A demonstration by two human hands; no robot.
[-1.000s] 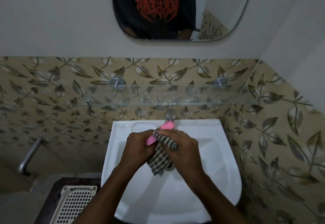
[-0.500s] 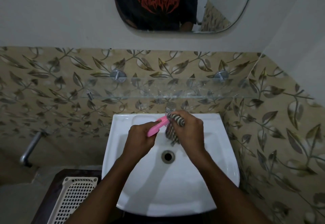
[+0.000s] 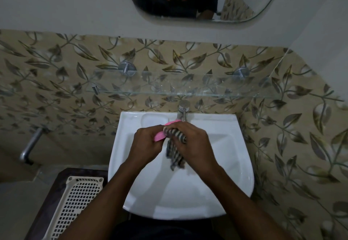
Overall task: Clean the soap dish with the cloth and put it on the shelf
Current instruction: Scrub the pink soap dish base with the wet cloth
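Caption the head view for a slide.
Over a white ceramic basin, the left hand holds a pink plastic soap dish while the right hand presses a checked cloth against it.

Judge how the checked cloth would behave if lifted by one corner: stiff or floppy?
Probably floppy: the checked cloth bunches under the right hand and its free end hangs limp over the sink. Likely light, since fingers alone hold it.

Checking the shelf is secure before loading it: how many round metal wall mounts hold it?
2: left mount and right mount, at the glass shelf's back edge.
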